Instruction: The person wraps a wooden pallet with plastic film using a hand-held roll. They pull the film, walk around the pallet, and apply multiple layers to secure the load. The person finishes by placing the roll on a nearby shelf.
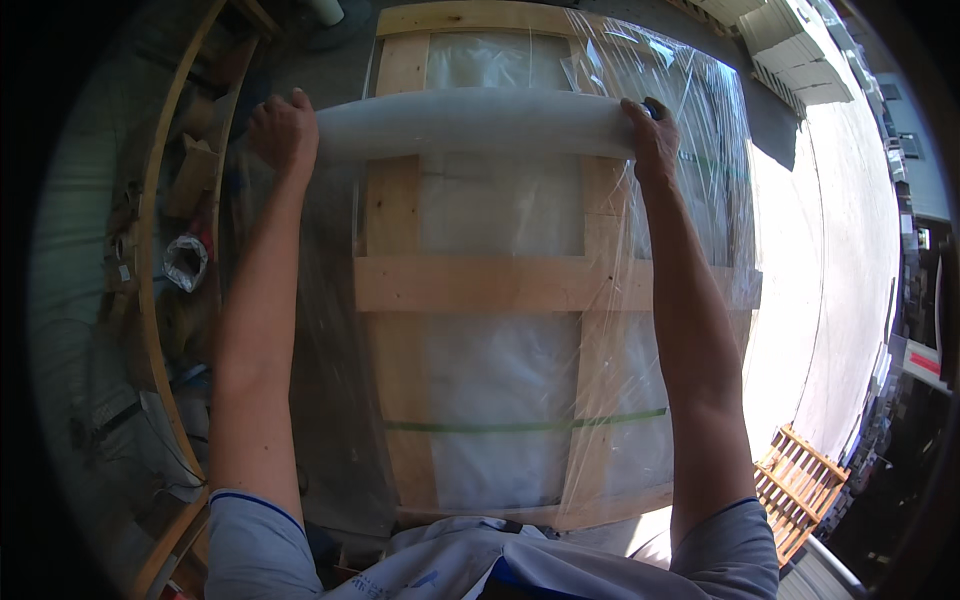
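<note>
A wide roll of clear stretch film (pixel 470 122) spans between my outstretched arms. At its left end my left hand (pixel 285 132) is closed on it. My right hand (pixel 652 135) grips the opposite end, fingers curled round it. Unrolled film (pixel 330 330) hangs from the roll toward me, over a large crate with wooden slats (pixel 480 284). Behind the slats lies cloudy plastic wrapping (pixel 500 370), and a green strap (pixel 480 427) crosses the near part. Wrinkled, shiny film covers the crate's right side.
A wooden frame or shelf (pixel 152 260) with boxes and a foil-like roll end (pixel 186 262) stands at left. White stacked blocks (pixel 795 50) are at the far right. A slatted wooden pallet (pixel 800 480) lies near right, beside the sunlit floor (pixel 840 250).
</note>
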Demonstrator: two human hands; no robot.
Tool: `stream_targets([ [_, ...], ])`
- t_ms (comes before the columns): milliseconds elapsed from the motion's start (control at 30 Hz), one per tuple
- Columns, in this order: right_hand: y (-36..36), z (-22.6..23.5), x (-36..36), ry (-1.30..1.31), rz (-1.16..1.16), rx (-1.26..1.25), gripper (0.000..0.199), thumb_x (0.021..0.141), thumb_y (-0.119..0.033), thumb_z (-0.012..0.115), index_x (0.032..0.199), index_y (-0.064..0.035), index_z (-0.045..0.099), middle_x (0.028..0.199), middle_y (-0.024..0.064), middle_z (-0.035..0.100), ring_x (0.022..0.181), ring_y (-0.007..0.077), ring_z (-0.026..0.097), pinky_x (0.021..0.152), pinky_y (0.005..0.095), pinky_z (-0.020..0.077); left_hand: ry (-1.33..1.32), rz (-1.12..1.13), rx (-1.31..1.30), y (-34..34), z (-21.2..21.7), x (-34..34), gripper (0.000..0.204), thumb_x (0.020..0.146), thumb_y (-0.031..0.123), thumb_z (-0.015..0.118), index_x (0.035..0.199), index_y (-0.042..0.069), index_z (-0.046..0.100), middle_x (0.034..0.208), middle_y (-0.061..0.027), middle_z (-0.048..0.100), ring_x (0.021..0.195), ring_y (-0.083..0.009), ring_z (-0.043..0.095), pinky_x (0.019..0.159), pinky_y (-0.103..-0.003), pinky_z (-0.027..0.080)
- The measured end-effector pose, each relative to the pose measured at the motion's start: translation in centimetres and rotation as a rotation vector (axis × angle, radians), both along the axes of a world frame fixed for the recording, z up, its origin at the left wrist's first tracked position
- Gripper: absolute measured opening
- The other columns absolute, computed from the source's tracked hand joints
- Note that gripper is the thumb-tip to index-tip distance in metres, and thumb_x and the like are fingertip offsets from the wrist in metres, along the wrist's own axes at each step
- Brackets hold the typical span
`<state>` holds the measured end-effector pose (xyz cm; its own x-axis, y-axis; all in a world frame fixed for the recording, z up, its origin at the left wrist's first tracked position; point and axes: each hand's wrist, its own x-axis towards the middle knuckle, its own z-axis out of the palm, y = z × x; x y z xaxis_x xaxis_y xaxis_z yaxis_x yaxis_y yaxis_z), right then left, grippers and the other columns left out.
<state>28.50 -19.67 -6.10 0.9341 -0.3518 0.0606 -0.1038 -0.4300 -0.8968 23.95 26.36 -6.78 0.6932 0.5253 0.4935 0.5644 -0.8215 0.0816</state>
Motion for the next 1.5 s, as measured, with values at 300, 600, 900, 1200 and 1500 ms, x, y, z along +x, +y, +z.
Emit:
stream_targets([
  [300,2.4,0.2,-8.2,-0.138,0.069,-0.835,0.069,0.088,-0.042,0.057,0.137,0.0038,0.040,0.143,0.0227,0.037,0.133,0.0356,0.035,0.110,0.0449,0.0254,-0.194,-0.841,0.145,-12.6,-1.7,-0.2,0.036,0.090,0.043,0.053,0.092,0.011,0.070,0.087,-0.0061,0.069,0.081,-0.0265,0.065,0.075,-0.040,0.049],
  [600,-1.5,-1.6,-39.2,0.229,0.411,-0.953,0.075,0.087,-0.034,0.056,0.144,0.0032,0.025,0.153,0.0170,0.023,0.143,0.0322,0.018,0.116,0.0486,0.0107,-0.265,-0.815,0.190,-11.7,-2.9,0.6,0.038,0.090,0.045,0.051,0.088,0.012,0.070,0.082,-0.0068,0.068,0.079,-0.0274,0.065,0.073,-0.043,0.049],
  [900,4.5,-0.7,-61.9,0.576,0.100,-0.961,0.064,0.097,-0.036,0.039,0.145,0.0028,0.023,0.152,0.0197,0.023,0.141,0.0363,0.020,0.115,0.0486,0.0129,-0.146,-0.757,0.049,-11.9,-0.9,-0.5,0.045,0.085,0.051,0.054,0.086,0.009,0.070,0.081,-0.0101,0.068,0.078,-0.0296,0.065,0.076,-0.043,0.046],
  [1200,18.7,-5.3,-67.0,0.556,-0.503,-1.126,0.064,0.097,-0.037,0.045,0.141,0.0079,0.029,0.148,0.0231,0.029,0.138,0.0377,0.027,0.113,0.0471,0.0225,0.561,-1.113,-0.279,-7.6,2.7,0.5,0.084,0.084,0.072,0.039,0.135,0.005,0.043,0.129,-0.0183,0.050,0.121,-0.0329,0.047,0.100,-0.048,0.035],
  [1500,18.8,-5.9,-66.5,0.654,-0.553,-1.186,0.070,0.096,-0.042,0.041,0.142,0.0077,0.025,0.149,0.0247,0.027,0.139,0.0384,0.025,0.114,0.0478,0.0195,0.617,-1.111,-0.287,-7.4,3.3,1.1,0.084,0.084,0.072,0.040,0.136,0.006,0.043,0.128,-0.0146,0.051,0.120,-0.0303,0.048,0.097,-0.044,0.036],
])
